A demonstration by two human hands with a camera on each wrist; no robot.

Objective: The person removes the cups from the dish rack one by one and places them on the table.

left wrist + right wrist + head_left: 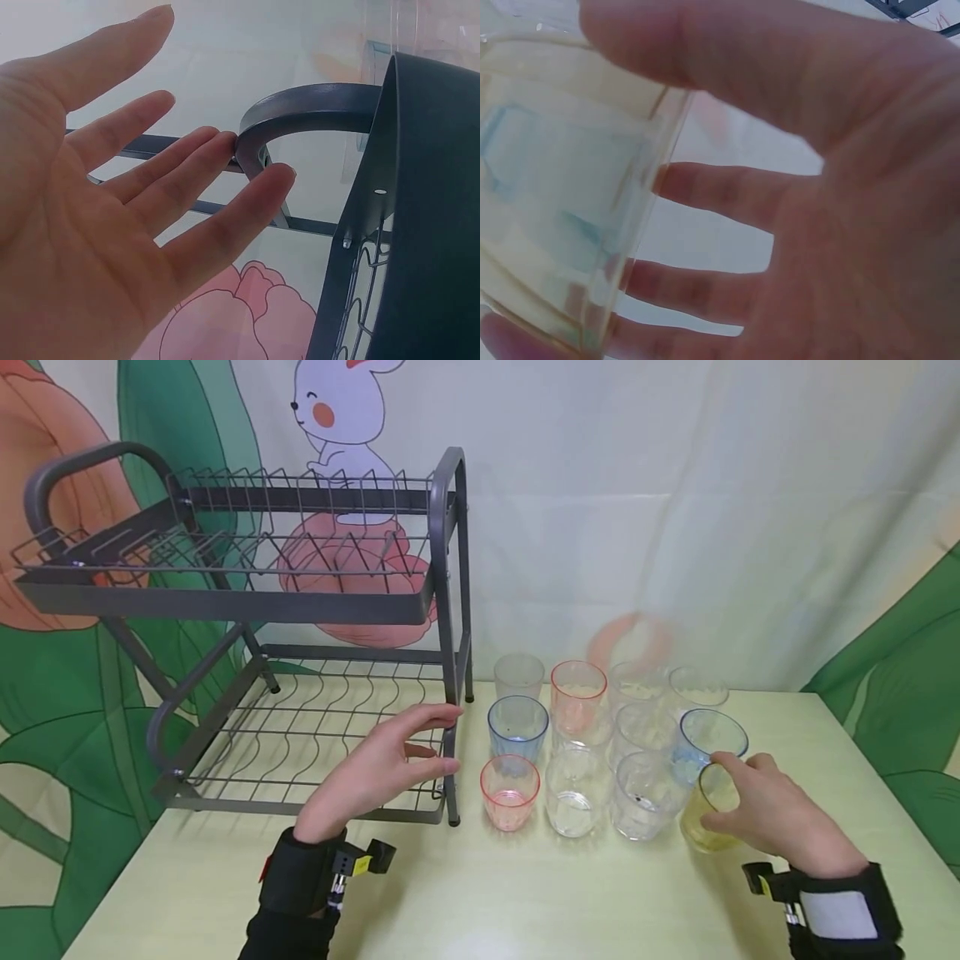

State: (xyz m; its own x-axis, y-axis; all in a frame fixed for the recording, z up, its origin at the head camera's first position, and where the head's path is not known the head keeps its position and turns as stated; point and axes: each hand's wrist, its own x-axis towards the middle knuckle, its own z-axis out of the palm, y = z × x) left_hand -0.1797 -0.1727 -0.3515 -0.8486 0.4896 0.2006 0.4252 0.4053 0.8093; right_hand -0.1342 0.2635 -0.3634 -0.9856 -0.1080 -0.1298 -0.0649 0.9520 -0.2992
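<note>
My right hand [780, 814] holds a yellow-tinted glass [699, 831] at the front right of a group of glasses. In the right wrist view the thumb lies on one side of this glass and the fingers reach round the other. A blue-rimmed glass [712, 731] stands right behind it. My left hand [367, 772], empty and with fingers extended, hovers in front of the lower tier of a dark metal dish rack [225, 607]. Its fingertips are near the rack's right post; whether they touch it is unclear.
Several clear glasses [576, 793] stand in rows on the pale table [525, 902]. Among them are a red-rimmed glass [510, 802] at front left, another blue glass [517, 727] and a second red-rimmed glass [578, 681]. A printed curtain [570, 543] hangs behind.
</note>
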